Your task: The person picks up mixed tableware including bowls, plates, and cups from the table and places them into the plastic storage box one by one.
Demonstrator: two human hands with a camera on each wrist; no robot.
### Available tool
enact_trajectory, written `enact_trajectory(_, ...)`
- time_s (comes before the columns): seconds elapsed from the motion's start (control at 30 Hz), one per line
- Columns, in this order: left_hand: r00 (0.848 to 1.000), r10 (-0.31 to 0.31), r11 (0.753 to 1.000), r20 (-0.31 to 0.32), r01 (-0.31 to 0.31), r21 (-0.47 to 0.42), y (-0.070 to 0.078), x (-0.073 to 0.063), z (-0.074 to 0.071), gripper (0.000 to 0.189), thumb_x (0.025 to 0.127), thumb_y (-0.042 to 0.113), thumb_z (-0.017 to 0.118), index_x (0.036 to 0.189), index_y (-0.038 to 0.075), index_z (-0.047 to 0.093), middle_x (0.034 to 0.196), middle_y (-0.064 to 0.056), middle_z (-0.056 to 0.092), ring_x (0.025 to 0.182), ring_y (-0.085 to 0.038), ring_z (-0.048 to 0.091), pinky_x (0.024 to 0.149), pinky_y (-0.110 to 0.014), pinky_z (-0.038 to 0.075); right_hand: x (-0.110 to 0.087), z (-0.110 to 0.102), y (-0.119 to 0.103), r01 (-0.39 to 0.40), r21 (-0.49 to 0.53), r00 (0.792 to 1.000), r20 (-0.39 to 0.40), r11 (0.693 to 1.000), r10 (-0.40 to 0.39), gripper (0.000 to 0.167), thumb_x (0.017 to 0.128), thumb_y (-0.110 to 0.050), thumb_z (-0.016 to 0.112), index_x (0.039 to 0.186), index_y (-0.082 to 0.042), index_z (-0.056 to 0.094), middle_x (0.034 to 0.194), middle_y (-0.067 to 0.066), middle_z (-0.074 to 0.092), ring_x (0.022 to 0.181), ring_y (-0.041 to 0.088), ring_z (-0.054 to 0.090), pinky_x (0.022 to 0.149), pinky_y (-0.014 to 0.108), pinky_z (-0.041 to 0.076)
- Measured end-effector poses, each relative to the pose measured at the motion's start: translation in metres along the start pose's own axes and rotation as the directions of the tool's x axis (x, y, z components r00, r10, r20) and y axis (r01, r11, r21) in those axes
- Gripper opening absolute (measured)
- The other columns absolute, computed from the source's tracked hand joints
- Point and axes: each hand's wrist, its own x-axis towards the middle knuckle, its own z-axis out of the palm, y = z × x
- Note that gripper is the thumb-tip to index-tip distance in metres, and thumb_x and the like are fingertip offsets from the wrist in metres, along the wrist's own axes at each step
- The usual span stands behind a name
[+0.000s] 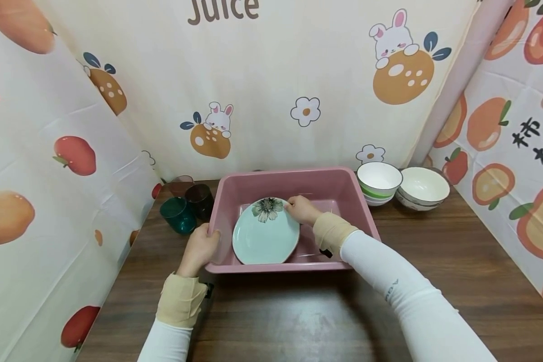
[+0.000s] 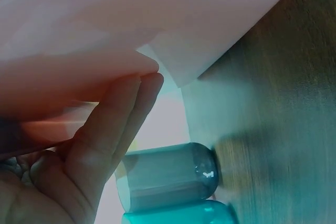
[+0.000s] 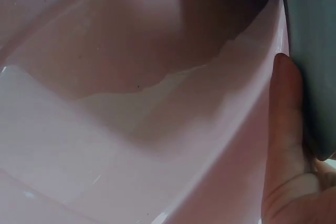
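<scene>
A pink rectangular basin [image 1: 330,183] stands on the brown table. My left hand [image 1: 201,247] grips its left rim near the front corner; in the left wrist view, fingers [image 2: 113,116] lie against the basin's outer side. Inside the basin, a pale blue oval plate [image 1: 264,239] with a dark flower print leans tilted in the left half. My right hand [image 1: 304,210] pinches the plate's upper right edge. From the right wrist, one digit lies along the plate's face [image 3: 317,66], above the basin's inner wall and floor.
Left of the basin stand a teal cup [image 1: 178,215], a dark cup [image 1: 200,200] and a reddish clear cup [image 1: 181,185]. Stacked white bowls [image 1: 379,178] and cream bowls [image 1: 423,186] sit at its right. Printed curtains [image 1: 271,75] close off the back and sides.
</scene>
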Motion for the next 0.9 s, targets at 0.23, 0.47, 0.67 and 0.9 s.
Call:
enact_trajectory(0.23,1.0,0.008,1.0,-0.006,-0.008,0.013,0.001,-0.001,0.001,0.037,0.096,0.018,0.046,0.116,-0.01,0.057,0.108,-0.03,0.065,0.084,-0.033,0.064,0.074,-0.045,0.056,0.001,0.0,0.003,-0.014,-0.027,1.0,0.0,1.0,0.014,0.029,0.1,-0.014,0.049,0.11,0.007,0.066,0.093,0.017,0.064,0.069,0.014,0.05,0.059,0.022,0.045)
enact_trajectory(0.47,1.0,-0.004,1.0,0.004,0.004,0.006,0.002,-0.002,0.001,0.037,0.098,0.017,0.045,0.118,-0.011,0.056,0.11,-0.03,0.065,0.086,-0.033,0.064,0.076,-0.045,0.056,0.003,0.003,0.011,-0.062,-0.004,0.997,0.042,0.998,0.062,0.03,0.097,-0.012,0.051,0.116,0.007,0.066,0.099,0.02,0.068,0.066,0.013,0.055,0.057,0.022,0.049)
enact_trajectory(0.67,1.0,-0.009,1.0,0.001,0.009,0.004,0.002,-0.002,0.001,0.038,0.098,0.017,0.045,0.119,-0.012,0.056,0.111,-0.03,0.065,0.087,-0.033,0.064,0.077,-0.045,0.055,0.001,0.002,0.013,-0.102,-0.008,0.992,0.072,0.995,0.102,0.03,0.089,-0.003,0.05,0.113,0.007,0.066,0.101,0.019,0.069,0.074,0.016,0.059,0.06,0.022,0.051)
enact_trajectory(0.9,1.0,-0.015,1.0,0.005,0.015,0.004,0.002,-0.003,0.001,0.038,0.098,0.018,0.046,0.12,-0.011,0.056,0.111,-0.03,0.064,0.087,-0.032,0.064,0.077,-0.045,0.055,0.002,0.005,0.016,-0.127,-0.023,0.988,0.081,0.992,0.129,0.034,0.088,-0.001,0.052,0.119,0.007,0.063,0.106,0.02,0.069,0.07,0.016,0.056,0.054,0.021,0.046)
